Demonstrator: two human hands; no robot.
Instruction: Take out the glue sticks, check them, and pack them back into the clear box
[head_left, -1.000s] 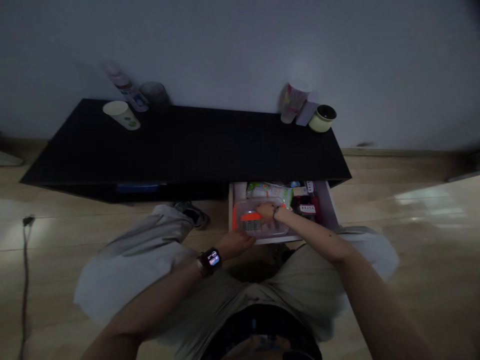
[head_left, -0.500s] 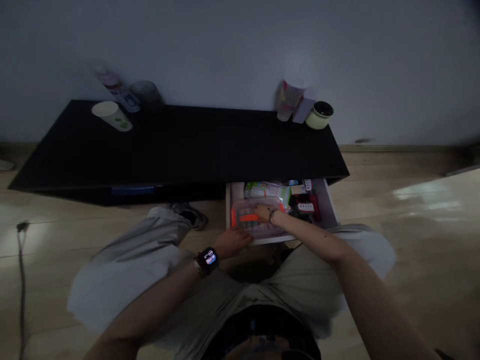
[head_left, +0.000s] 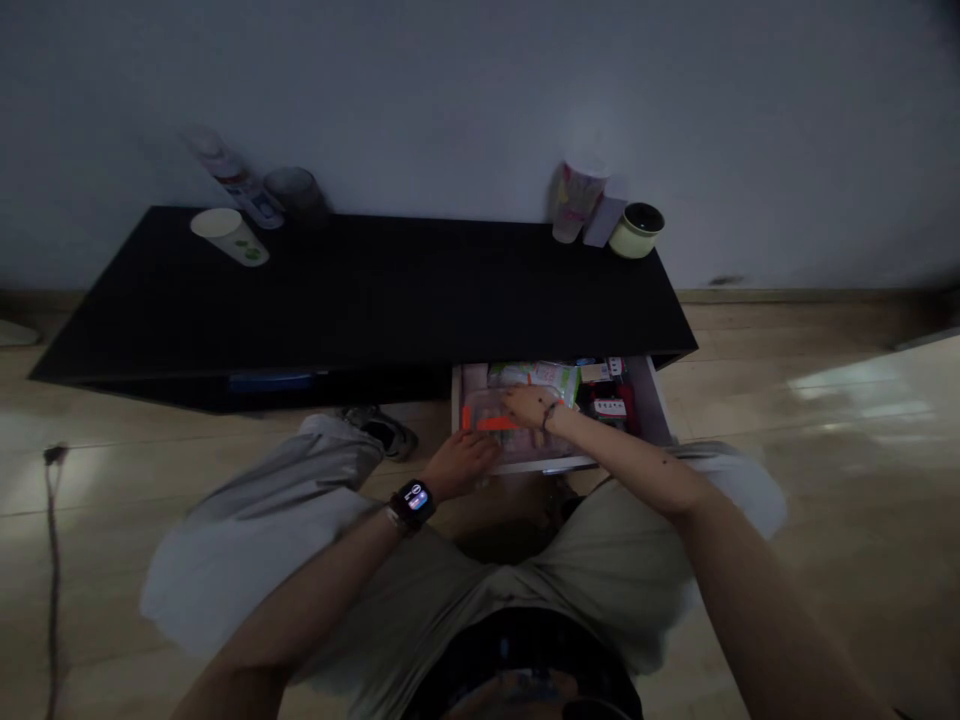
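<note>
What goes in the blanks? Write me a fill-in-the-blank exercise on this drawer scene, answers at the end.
The left hand wears a ____ on its wrist.
The right hand rests on a clear plastic box with an ____ strip.
That box lies in an open white drawer below a ____ cabinet top.

Answers: watch; orange; black.

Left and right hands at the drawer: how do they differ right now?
The right hand lies over the clear plastic box inside the open drawer, while the left hand is lower, at the drawer's front edge. The left wrist wears a smartwatch, the right a thin band. Both hands are bare.
</note>
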